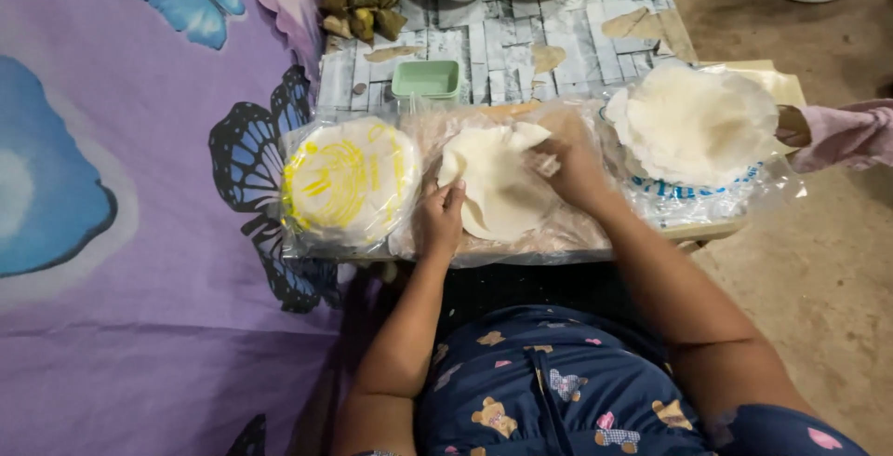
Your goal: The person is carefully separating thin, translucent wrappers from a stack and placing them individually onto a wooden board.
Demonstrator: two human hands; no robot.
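- Our left hand (441,217) presses flat, open, on the thin round white wrapper sheet (495,186); right hand (569,169) pinches its far edge.
- 1 sheet peeled; right stack of white wrappers (693,121) remains.

The wrapper (498,195) at frame centre looks thin, matt and pale, lying on crinkled glossy plastic sheet (558,233). The desk (521,37) above wears a worn printed covering. At left, the purple cloth (121,140) looks soft and matt. The green dish (426,78) seems smooth plastic.
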